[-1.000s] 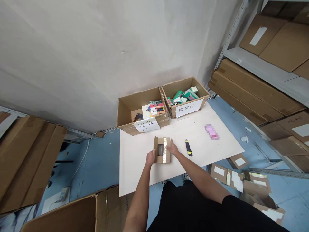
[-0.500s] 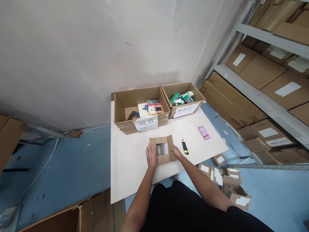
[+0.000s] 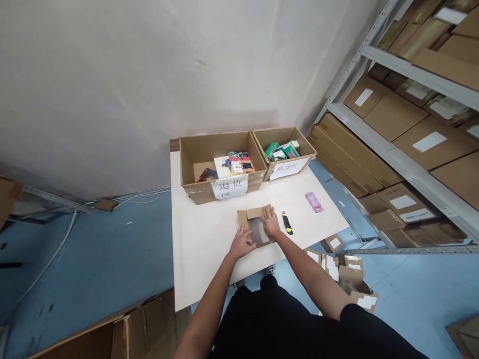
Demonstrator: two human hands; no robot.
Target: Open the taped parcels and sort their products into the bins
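Grey-white wall fills the upper left and centre of the frame, above a blue floor. Metal shelving stacked with brown cartons takes up the upper right. At the centre stands a white bench. Along its far edge sit two open, paper-labelled cartons: the larger left carton contains booklets, the right carton small green-and-white boxes. Nearer, just below the frame's middle, a small open cardboard box lies on the bench. The left hand touches its lower left side; the right hand is at its upper right, fingers extended. Whether either hand's fingers grasp the box I cannot tell. Right of it lie a pixelated pink item and, closer, a black-and-yellow utility knife.
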